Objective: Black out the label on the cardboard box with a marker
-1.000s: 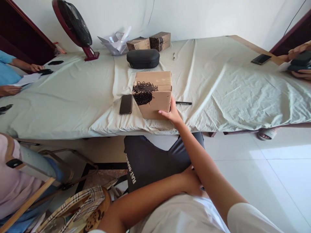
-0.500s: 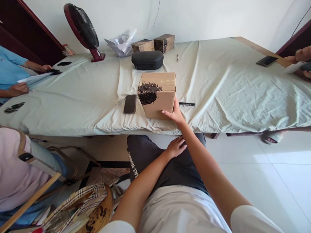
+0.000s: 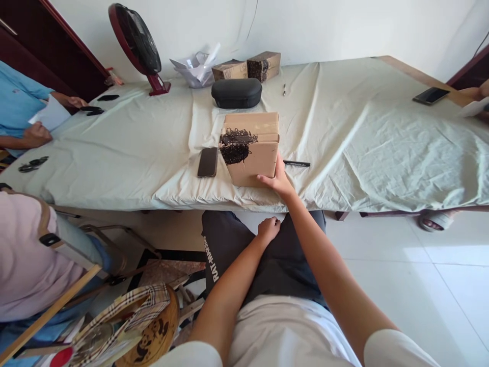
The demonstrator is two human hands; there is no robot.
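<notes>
A brown cardboard box (image 3: 260,160) with black scribbles on its top and front stands near the front edge of the cloth-covered table (image 3: 344,132). My right hand (image 3: 280,181) grips its lower right corner, thumb across the front and fingers along the right side, partly hidden. Over my lap, my left hand (image 3: 269,230) is curled into a fist with nothing visible in it. Left of the box lies a dark smartphone (image 3: 208,162). A black pen (image 3: 297,163) rests just right of my right hand.
Behind the box sit a black zip case (image 3: 237,93), two smaller boxes (image 3: 263,66) and a basket of papers (image 3: 196,71). A fan (image 3: 158,84) stands back left. People sit at both table ends; one at left holds paper (image 3: 53,114). Another phone (image 3: 431,96) lies far right.
My left hand has gone from lying flat on my thigh to a closed fist. My right hand keeps its hold on the box. The whole view has shifted slightly.
</notes>
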